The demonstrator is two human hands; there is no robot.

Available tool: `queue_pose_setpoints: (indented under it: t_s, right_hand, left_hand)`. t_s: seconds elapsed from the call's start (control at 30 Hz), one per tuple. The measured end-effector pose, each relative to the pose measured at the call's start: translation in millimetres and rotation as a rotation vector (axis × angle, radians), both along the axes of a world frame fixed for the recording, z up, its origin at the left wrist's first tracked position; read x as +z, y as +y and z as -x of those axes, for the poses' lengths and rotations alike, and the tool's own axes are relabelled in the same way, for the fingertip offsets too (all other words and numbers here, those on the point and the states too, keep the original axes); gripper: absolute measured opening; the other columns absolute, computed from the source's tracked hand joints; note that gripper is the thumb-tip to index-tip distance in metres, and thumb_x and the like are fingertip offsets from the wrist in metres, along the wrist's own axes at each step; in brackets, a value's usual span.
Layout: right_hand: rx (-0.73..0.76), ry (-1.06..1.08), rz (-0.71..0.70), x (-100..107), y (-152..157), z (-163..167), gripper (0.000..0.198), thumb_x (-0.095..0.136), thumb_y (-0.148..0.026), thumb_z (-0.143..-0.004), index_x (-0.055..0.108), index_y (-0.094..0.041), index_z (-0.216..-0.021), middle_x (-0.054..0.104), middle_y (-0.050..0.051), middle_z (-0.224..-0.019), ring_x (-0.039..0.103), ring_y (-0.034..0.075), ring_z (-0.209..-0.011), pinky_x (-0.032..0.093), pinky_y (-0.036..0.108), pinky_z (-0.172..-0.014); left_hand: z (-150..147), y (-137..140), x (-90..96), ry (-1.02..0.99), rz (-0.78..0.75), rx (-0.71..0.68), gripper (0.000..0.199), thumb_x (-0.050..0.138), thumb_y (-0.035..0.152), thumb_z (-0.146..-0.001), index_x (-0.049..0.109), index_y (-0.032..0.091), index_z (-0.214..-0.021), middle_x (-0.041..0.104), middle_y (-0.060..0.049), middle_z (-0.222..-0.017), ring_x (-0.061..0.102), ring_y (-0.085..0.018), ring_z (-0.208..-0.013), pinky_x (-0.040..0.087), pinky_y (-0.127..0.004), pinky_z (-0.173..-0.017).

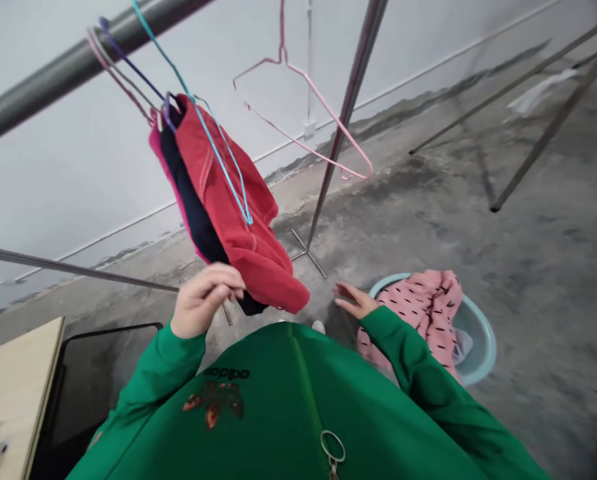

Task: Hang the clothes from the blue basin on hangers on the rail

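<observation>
Pinching the lower hem of a dark navy hanging garment (196,213), left hand (203,303) curled closed, just below red fabric garment (233,213). Right hand (353,301) open, empty, beside pale blue plastic basin (483,340) holding pink dotted cloth (423,307).

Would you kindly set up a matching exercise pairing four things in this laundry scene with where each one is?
Things:
1. red garment
2. pink hanger
3. spotted pink cloth
4. left hand

Places:
A. lying in the pale blue basin
B. hanging bare, with nothing on it
C. draped on a blue hanger from the rail
D. pinching the lower edge of the hung clothes

Pairs: 1-C, 2-B, 3-A, 4-D
</observation>
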State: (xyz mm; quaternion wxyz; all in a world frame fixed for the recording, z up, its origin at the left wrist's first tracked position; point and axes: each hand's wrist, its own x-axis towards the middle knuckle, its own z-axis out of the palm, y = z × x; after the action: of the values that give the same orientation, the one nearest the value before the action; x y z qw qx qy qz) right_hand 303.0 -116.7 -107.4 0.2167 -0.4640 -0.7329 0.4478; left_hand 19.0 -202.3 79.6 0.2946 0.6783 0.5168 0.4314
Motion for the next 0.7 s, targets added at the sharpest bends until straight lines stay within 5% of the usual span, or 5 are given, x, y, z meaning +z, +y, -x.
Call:
queue_pose_setpoints:
  t_s: [0.1, 0.23, 0.37, 0.47, 0.7]
  right_hand:
    - [0.243, 0.334, -0.392, 53.2, 17.0, 61.0, 0.07, 0.054, -0.066, -0.079, 0.046, -0.016, -0.128, 0.059, 0.016, -0.123, 0.058, 0.026, -0.115, 0.048, 0.046, -0.1]
    - [0.116, 0.269, -0.801, 116.3, 22.8, 137.8, 0.059, 0.055, -0.051, -0.083, 0.047, -0.012, -0.126, 0.06, 0.018, -0.121, 0.057, 0.028, -0.113, 0.049, 0.044, -0.096]
    - [0.023, 0.169, -0.838, 124.3, 23.5, 149.7, 0.027, 0.041, -0.021, -0.084, 0.057, -0.017, -0.107, 0.067, 0.01, -0.096, 0.063, 0.022, -0.09, 0.053, 0.035, -0.08]
    - [-0.105, 0.245, -0.812, 119.8, 27.0, 130.7, 0.025, 0.041, -0.017, -0.081, 0.058, -0.019, -0.099, 0.067, 0.007, -0.086, 0.063, 0.019, -0.081, 0.052, 0.032, -0.076]
    - [-0.152, 0.318, -0.811, 133.2, 26.0, 111.3, 0.019, 0.042, -0.021, -0.081, 0.058, -0.02, -0.092, 0.063, 0.003, -0.073, 0.06, 0.016, -0.068, 0.05, 0.028, -0.067]
  left_hand:
    - [-8.6, 11.5, 12.7, 0.09, -0.325, 0.285, 0.021, 0.05, 0.033, -0.091, 0.061, 0.021, -0.105, 0.054, -0.008, -0.107, 0.059, -0.015, -0.087, 0.055, -0.033, -0.079]
    - [-24.5, 25.4, 0.5, 0.107, -0.324, 0.329, 0.042, 0.044, 0.04, -0.093, 0.044, 0.022, -0.131, 0.039, -0.013, -0.136, 0.045, -0.024, -0.127, 0.043, -0.042, -0.106]
    - [-16.5, 15.3, -13.4, 0.097, -0.233, 0.315, 0.059, 0.039, 0.044, -0.095, 0.021, 0.025, -0.148, 0.02, -0.011, -0.156, 0.019, -0.024, -0.146, 0.022, -0.043, -0.12]
    - [-2.6, 14.5, -22.8, 0.04, -0.201, 0.414, 0.063, 0.039, 0.049, -0.094, 0.018, 0.025, -0.149, 0.018, -0.011, -0.158, 0.02, -0.024, -0.146, 0.023, -0.043, -0.119]
    - [19.3, 108.4, -33.4, -0.362, -0.084, 0.443, 0.083, 0.061, 0.061, -0.078, 0.029, 0.022, -0.143, 0.026, -0.012, -0.155, 0.022, -0.025, -0.146, 0.022, -0.04, -0.119]
